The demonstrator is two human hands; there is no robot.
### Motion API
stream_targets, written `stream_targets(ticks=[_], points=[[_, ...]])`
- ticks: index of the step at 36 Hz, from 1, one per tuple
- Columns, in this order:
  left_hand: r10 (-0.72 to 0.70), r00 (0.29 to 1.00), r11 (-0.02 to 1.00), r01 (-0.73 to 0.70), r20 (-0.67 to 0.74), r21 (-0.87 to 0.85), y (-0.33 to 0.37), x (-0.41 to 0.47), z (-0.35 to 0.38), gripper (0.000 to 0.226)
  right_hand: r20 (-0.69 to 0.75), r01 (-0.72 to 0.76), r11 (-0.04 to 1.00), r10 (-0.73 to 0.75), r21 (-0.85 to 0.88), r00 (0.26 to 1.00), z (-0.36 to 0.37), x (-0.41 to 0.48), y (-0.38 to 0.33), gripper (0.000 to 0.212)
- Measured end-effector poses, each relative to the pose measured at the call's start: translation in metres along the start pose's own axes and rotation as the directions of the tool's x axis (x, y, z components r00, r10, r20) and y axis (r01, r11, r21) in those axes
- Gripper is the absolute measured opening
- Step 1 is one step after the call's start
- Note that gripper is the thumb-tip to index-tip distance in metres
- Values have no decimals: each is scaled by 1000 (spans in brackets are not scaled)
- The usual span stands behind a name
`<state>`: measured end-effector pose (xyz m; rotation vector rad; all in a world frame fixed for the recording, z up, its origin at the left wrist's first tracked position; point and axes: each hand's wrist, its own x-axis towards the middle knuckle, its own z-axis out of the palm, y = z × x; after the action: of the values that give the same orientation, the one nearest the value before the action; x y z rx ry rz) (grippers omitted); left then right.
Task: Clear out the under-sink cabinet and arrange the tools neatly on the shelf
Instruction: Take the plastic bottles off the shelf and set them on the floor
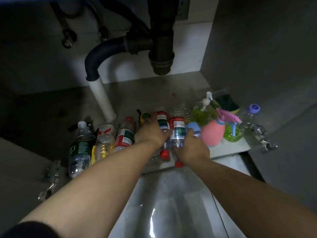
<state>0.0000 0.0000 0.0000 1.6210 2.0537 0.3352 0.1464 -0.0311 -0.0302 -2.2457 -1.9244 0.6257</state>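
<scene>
Several plastic bottles lie on the cabinet floor under the sink. My left hand grips a red-labelled clear bottle lying with its red cap towards me. My right hand grips a second red-labelled bottle beside it, its red cap at the cabinet's front edge. A small blue bottle lies just past my right fingers. Left of my hands lie a red-capped bottle, a crushed yellow-and-red bottle and a green-labelled bottle.
A pink spray bottle, green pump bottles and a purple-capped bottle stand at the right. A black drain pipe and a white pipe hang above. Metal hinges flank the opening. A yellow-green tool lies behind.
</scene>
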Motion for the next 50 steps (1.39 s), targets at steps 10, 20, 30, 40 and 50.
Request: stream_targets(ticks=[10, 20, 30, 40, 50], points=[[-52, 999, 998, 52, -8, 46, 1, 6, 15, 92, -13, -92, 994, 91, -59, 996, 17, 9, -9, 94], [-247, 966, 906, 202, -79, -372, -3, -17, 9, 37, 73, -94, 985, 84, 143, 994, -21, -13, 6, 86], [-31, 997, 973, 47, 73, -227, 16, -43, 18, 49, 134, -104, 961, 71, 255, 988, -46, -33, 25, 72], [-82, 994, 993, 88, 69, -80, 35, -23, 56, 81, 60, -49, 974, 36, 222, 998, -36, -15, 56, 67], [-155, 987, 966, 160, 41, -202, 33, -18, 59, 68, 59, 25, 960, -43, 279, 997, -36, -20, 68, 69]])
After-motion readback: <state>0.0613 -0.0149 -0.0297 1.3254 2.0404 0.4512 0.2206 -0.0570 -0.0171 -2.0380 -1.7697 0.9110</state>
